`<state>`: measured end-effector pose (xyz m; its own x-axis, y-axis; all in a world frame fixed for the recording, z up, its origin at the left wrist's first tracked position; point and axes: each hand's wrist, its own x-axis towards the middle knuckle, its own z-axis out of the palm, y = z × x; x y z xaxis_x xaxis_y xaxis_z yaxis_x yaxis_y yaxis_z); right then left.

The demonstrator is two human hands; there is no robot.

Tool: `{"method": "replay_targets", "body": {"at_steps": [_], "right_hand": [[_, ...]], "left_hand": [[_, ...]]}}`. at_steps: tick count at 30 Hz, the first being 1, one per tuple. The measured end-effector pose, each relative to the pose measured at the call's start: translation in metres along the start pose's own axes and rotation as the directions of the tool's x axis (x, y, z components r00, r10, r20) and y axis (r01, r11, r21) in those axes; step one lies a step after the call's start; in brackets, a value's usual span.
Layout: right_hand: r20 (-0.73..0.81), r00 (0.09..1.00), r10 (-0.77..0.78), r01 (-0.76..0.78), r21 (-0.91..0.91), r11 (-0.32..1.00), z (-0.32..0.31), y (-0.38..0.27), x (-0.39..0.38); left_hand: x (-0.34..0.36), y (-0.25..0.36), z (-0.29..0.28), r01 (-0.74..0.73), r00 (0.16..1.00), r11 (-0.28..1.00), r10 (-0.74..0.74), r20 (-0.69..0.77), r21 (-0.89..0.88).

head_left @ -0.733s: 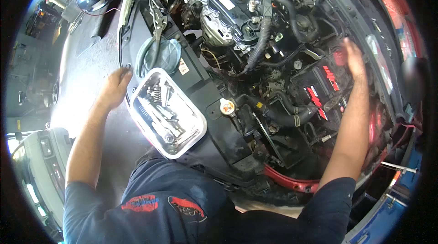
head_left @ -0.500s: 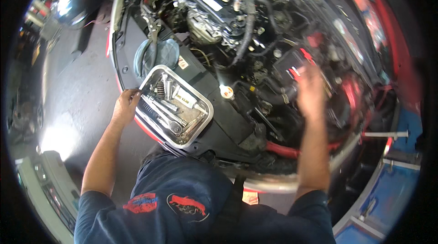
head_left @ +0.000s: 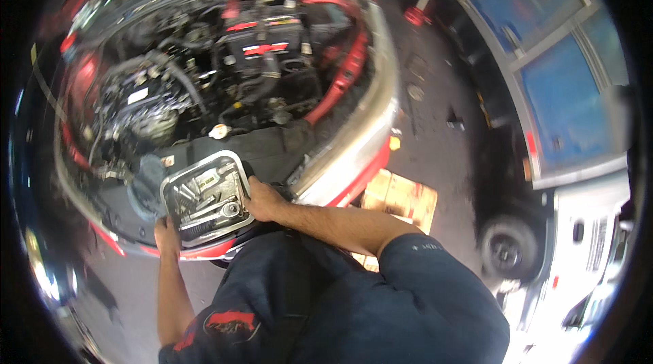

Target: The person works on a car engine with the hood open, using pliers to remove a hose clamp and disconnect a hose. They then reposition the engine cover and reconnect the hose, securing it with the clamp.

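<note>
A metal tray [head_left: 235, 158] rests at the front edge of a car's open engine bay, directly ahead of me. In it lie a ratchet [head_left: 230, 209], a white tube [head_left: 206, 180] and several sockets and metal tools. My left hand [head_left: 166, 233] is closed at the tray's near left corner, its fingers partly hidden. On the opposite side, my right hand [head_left: 264, 199] grips the right rim, thumb up along the edge. A blue round cloth-like item [head_left: 144, 187] sits against the tray's left side.
Beyond the tray are the engine [head_left: 146, 109], a pale round cap [head_left: 219, 132] and a battery [head_left: 269, 43] with red parts. A wooden crate [head_left: 401, 202] stands on the floor at right. Farther right are a wheel [head_left: 507, 248], a white vehicle [head_left: 588, 228] and blue panels [head_left: 564, 92].
My right hand has come back from near the battery and taken hold of the tray's right rim. My left hand stays at the tray. The view has swung to the right.
</note>
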<state>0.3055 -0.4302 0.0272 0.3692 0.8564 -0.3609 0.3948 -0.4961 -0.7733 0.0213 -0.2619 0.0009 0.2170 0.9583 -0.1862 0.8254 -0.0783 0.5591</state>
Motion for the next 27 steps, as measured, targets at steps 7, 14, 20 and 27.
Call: {"method": "replay_targets", "body": {"at_steps": [7, 14, 20, 27], "right_hand": [[-0.262, 0.965, 0.021, 0.018, 0.146, 0.989, -0.024, 0.04, -0.08], [-0.166, 0.916, 0.364, -0.19, 0.622, 0.759, -0.037, 0.048, -0.16], [-0.139, 0.919, 0.37, -0.196, 0.653, 0.732, -0.058, 0.043, -0.186], [-0.23, 0.876, 0.424, -0.05, 0.831, 0.553, -0.121, 0.035, -0.142]], "left_hand": [[-0.012, 0.043, -0.003, -0.354, 0.914, 0.916, 0.382, 0.138, -0.189], [-0.026, 0.114, 0.016, -0.603, 0.774, 0.781, 0.622, 0.117, -0.159], [-0.046, 0.148, 0.012, -0.496, 0.761, 0.782, 0.601, 0.244, -0.378], [-0.02, 0.143, 0.0, -0.116, 0.825, 0.604, 0.501, 0.262, -0.788]]}}
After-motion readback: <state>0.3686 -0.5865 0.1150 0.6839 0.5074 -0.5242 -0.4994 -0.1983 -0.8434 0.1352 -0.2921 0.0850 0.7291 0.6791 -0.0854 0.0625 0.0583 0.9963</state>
